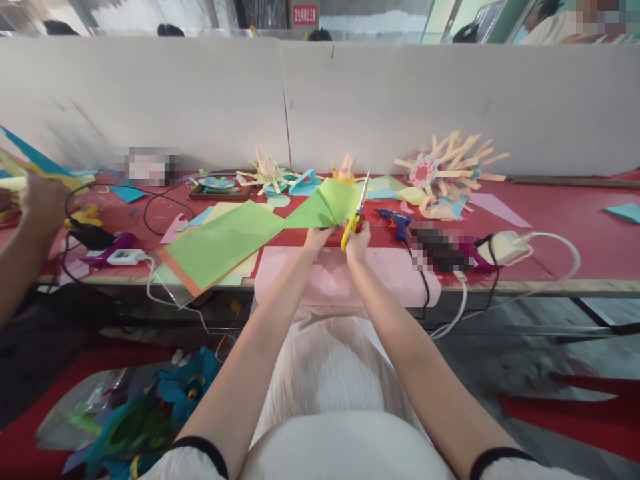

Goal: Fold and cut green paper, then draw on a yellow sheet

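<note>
My left hand (320,238) is closed on the lower edge of a folded light green sheet (325,205), near the table's middle. Yellow-handled scissors (353,223) are in my right hand (358,241), their blades pointing up beside the sheet's right edge. The fingers of my right hand are wrapped round the handles. To the left, a larger green sheet (225,241) lies over orange and pale yellow paper. Pink paper (395,267) hangs over the table's front edge under my wrists.
A blue glue gun (397,223) lies right of the scissors, with cables and a white plug (503,248) beyond. Paper flowers (425,171) stand along the white partition (200,100). At the far left, another person's hand (43,200) holds blue and yellow paper.
</note>
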